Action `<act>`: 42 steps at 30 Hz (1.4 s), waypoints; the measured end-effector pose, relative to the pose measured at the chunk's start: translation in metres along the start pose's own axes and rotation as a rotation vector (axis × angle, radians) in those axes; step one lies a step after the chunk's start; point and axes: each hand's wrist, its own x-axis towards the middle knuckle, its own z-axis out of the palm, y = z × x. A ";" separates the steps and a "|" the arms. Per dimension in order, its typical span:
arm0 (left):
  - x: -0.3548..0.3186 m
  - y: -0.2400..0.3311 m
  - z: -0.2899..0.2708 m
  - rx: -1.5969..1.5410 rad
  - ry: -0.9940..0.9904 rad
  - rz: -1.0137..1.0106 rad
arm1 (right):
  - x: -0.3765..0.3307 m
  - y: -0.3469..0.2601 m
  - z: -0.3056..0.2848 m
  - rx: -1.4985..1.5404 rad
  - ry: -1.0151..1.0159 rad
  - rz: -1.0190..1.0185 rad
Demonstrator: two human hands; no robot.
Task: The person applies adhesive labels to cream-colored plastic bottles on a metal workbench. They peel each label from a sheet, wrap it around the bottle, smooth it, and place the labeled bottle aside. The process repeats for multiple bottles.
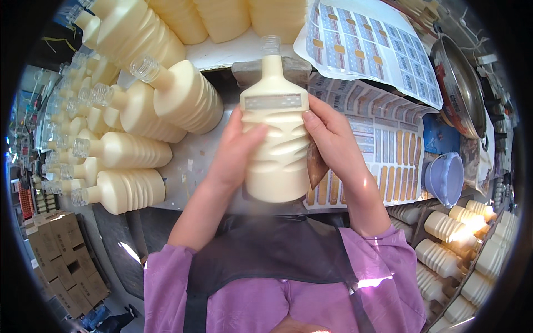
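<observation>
Purple sleeves and a dark apron fill the bottom, nearest the lens; both forearms rise from there to the bottle.

Fingers first: left hand is wrapped round the left flank of the cream ribbed bottle, thumb lying across the front ribs. Right hand grips the right flank, thumb tip pressing the right end of the narrow grey label strip on the bottle's shoulder. Both hands closed on the bottle, neither slack.

Bottle is upright, held just above the near edge of the pale worktable, clear threaded neck up, no cap on.

Step looks like smoothing the strip down. To do it well, my read: keep the left hand firm so the bottle can't twist, run the right thumb along the strip from the middle to the end, check it sits level on the flat band above the ribs, no lifted corner.

Outward: brown object tucked behind the right palm, can't tell what. Label sheets lie right of the bottle, another sheet beyond. Capless bottles lying on their sides stacked at left. Lilac plastic tub and metal pan at right; more bottles lower right, cardboard boxes lower left.
</observation>
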 end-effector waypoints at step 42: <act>0.025 0.004 -0.001 -0.009 0.195 0.131 | 0.023 0.009 0.001 0.250 0.080 0.096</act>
